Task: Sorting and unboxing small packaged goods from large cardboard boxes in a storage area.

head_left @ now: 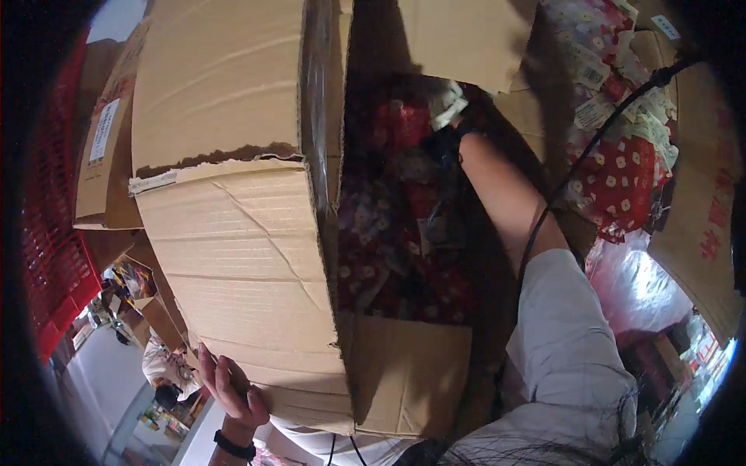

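Observation:
My left hand (231, 388) rests against the lower left side of a big brown cardboard box flap (241, 241), its fingers loosely bent and apart. A dark band circles that wrist. My right arm reaches deep into an open cardboard box (408, 373). Inside lie red packages with pale flower patterns (373, 276), partly in shadow. My right hand (452, 140) is dark and blurred near the far end, beside a whitish crumpled piece (448, 105). Its fingers cannot be made out, so whether it holds that piece is unclear.
More red patterned packages (614, 175) with pale labels sit to the right, near another carton (699, 225). A black cable (594, 140) crosses over my right arm. Clear plastic wrapping (641, 287) lies below. At left are a red plastic crate (54, 233) and another person (167, 373).

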`<state>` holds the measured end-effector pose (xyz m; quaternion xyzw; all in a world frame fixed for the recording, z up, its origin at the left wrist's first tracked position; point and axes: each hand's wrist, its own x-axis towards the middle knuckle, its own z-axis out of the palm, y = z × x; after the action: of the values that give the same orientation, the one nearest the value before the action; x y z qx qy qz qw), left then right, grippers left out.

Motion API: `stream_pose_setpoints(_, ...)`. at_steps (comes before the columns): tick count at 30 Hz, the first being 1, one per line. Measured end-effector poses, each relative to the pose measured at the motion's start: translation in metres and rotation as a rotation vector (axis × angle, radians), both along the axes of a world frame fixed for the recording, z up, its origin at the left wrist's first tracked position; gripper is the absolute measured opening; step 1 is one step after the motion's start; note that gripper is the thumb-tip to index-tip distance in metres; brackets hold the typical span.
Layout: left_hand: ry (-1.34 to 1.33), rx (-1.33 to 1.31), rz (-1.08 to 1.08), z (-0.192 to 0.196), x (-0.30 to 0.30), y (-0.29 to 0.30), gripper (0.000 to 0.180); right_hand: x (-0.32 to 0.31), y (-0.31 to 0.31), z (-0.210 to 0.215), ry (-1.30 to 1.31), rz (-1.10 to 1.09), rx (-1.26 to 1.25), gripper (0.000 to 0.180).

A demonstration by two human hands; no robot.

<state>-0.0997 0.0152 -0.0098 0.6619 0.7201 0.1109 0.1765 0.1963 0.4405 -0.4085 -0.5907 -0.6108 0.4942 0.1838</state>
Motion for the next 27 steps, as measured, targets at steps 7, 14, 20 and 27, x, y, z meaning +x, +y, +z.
stream_pose_setpoints(7,-0.013,0.016,0.005,0.0,-0.001,0.001,0.063,-0.04,-0.007,-0.004,0.025,0.099,-0.009,0.023)
stream_pose_setpoints(14,-0.001,0.029,-0.021,-0.002,0.0,0.002,0.063,-0.037,0.0,0.006,0.041,0.101,-0.038,0.021)
stream_pose_setpoints(20,0.047,-0.008,-0.029,0.0,-0.004,-0.002,0.066,-0.009,0.002,0.002,0.072,0.036,-0.07,0.019)
stream_pose_setpoints(27,0.081,0.023,-0.06,0.002,-0.001,0.002,0.063,-0.017,-0.016,0.014,0.083,-0.038,-0.108,0.017)
